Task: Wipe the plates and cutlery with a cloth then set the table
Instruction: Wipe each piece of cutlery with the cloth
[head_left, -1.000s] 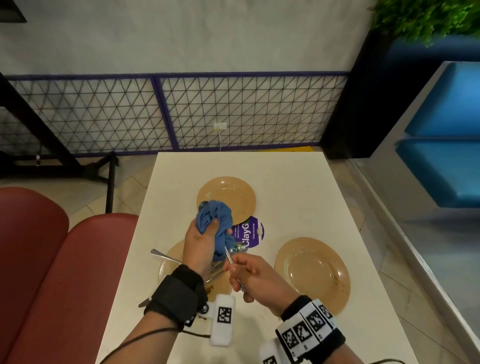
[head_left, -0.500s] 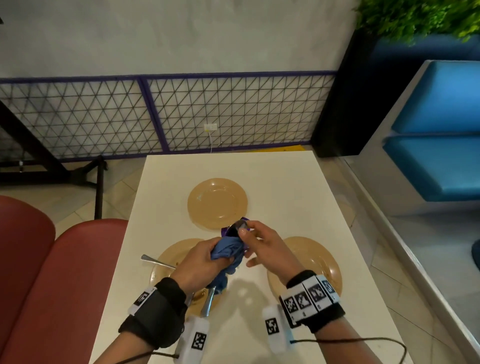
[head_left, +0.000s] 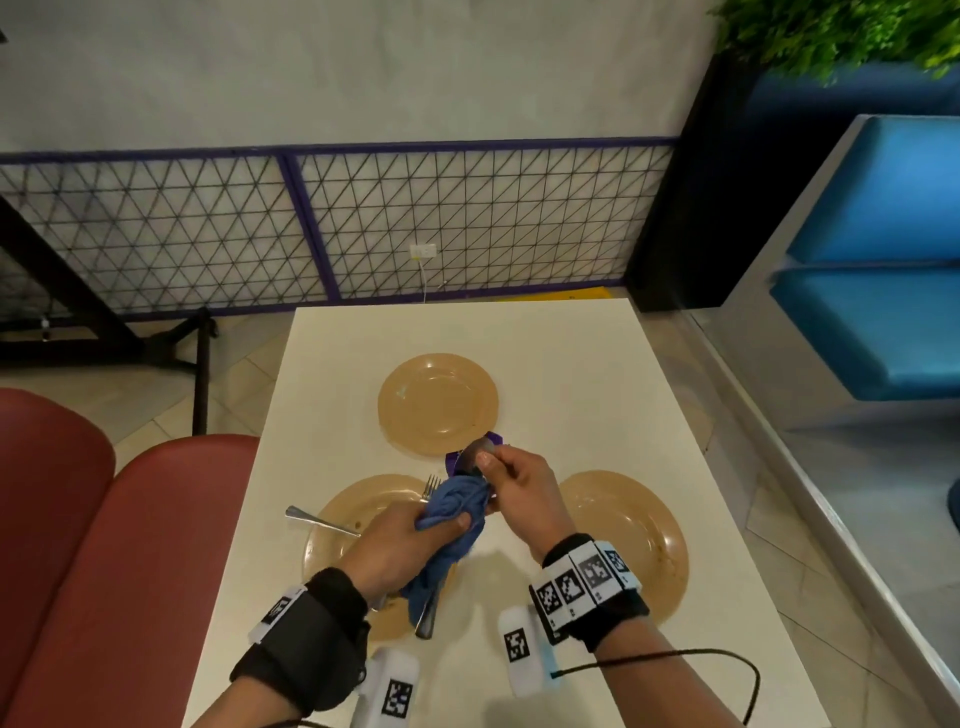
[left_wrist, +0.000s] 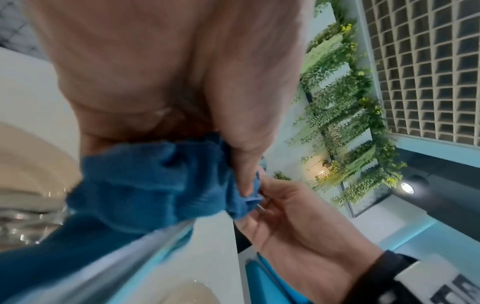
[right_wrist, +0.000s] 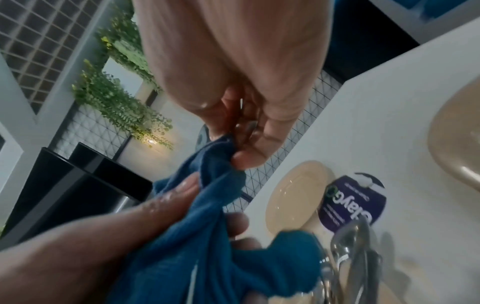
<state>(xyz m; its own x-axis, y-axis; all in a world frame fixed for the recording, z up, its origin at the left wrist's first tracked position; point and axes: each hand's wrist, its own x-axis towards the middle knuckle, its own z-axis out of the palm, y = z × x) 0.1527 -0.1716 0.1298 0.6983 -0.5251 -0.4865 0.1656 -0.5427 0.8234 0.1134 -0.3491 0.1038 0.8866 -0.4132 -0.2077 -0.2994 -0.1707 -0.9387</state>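
Note:
My left hand (head_left: 441, 527) grips a bunched blue cloth (head_left: 457, 501) wrapped round the stem of a metal spoon (head_left: 474, 451). My right hand (head_left: 491, 462) pinches the spoon's bowl end above the cloth. The spoon's handle (head_left: 428, 618) sticks out below the cloth, over the near-left tan plate (head_left: 337, 551). In the left wrist view the cloth (left_wrist: 155, 185) fills the middle, with the handle (left_wrist: 116, 263) running down from it. In the right wrist view my right hand (right_wrist: 241, 148) pinches at the top of the cloth (right_wrist: 213, 205).
A fork (head_left: 430, 486) and another cutlery handle (head_left: 311, 519) lie on the near-left plate. Two more tan plates sit on the white table (head_left: 571, 374), one far (head_left: 438, 402) and one near right (head_left: 639, 535). A purple round sticker (right_wrist: 353, 201) lies between the plates. Red seats (head_left: 104, 545) stand to the left.
A second ago my left hand held the cloth up and my right hand held the spoon lower down. Now the cloth wraps the stem and my right hand pinches the bowl end.

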